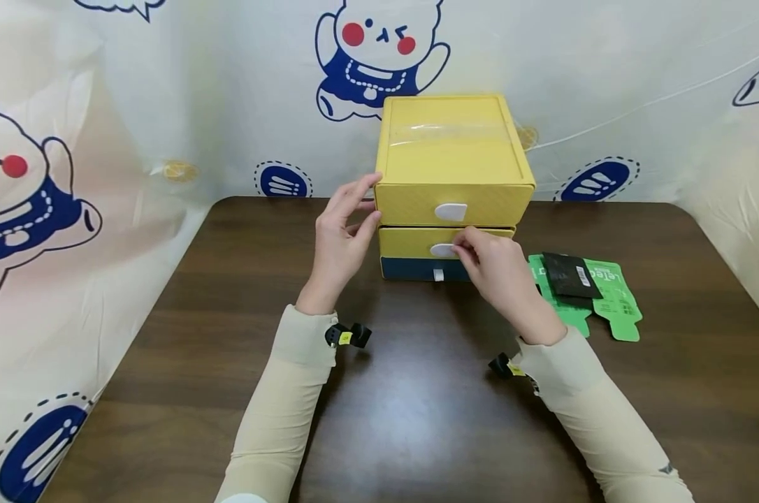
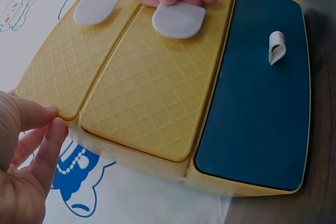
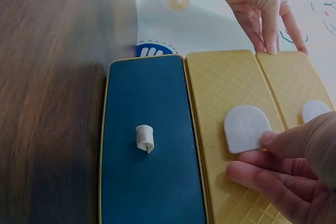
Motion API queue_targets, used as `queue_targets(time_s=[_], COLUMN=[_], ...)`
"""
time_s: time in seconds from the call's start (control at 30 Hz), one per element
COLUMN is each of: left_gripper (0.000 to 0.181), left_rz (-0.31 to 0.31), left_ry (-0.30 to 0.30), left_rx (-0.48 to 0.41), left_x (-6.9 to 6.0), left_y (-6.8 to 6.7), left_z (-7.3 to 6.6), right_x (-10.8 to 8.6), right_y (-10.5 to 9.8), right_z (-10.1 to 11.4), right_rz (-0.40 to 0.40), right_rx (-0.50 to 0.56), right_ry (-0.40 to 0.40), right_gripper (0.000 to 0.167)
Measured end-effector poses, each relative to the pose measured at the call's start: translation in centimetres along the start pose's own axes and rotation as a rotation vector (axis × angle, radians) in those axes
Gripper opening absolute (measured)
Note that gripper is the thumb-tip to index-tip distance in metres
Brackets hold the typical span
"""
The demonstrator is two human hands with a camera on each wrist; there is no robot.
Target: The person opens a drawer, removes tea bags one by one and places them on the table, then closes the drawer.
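A yellow drawer box (image 1: 455,150) with a dark blue bottom drawer (image 1: 411,269) stands at the back of the table. My right hand (image 1: 495,265) pinches the white pull tab (image 3: 245,128) of the yellow middle drawer (image 2: 152,82) between thumb and fingers. That drawer's front sits almost level with its frame in both wrist views. On the box's left side, my left hand (image 1: 343,234) touches the edge by the top drawer (image 1: 411,205) with fairly straight fingers. The top drawer has its own white tab (image 1: 451,212); a small folded loop (image 2: 276,47) marks the blue one.
Right of the box lie flattened green packaging (image 1: 615,297) and a black packet (image 1: 571,276) on top of it. The brown wooden table (image 1: 405,419) ends at a white printed curtain (image 1: 228,91) behind and at the sides.
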State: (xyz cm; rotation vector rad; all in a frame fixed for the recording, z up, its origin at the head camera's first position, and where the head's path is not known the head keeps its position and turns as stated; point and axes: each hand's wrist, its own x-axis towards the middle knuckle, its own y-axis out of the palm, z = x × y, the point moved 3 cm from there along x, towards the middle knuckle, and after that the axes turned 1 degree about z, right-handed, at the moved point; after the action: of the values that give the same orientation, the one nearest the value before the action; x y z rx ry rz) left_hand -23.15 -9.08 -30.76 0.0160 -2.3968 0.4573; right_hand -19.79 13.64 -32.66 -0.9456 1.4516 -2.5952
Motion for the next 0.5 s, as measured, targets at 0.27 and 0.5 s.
queue_targets(time_s=[0.27,0.5], left_gripper=[0.047,0.046], left_rz=[0.006,-0.001], left_ry=[0.016,-0.001], left_rx=[-0.005,-0.015], left_x=[0.0,-0.2], left_y=[0.3,0.2], left_z=[0.0,0.1], right_x=[-1.1,-2.1], right_y=[-0.9,-1.7], right_z=[0.6,1.6], right_rz=[0.021,0.104], right_rx=[-0.087,-0.125], right_ry=[-0.109,-0.181], right_gripper=[0.006,0.006])
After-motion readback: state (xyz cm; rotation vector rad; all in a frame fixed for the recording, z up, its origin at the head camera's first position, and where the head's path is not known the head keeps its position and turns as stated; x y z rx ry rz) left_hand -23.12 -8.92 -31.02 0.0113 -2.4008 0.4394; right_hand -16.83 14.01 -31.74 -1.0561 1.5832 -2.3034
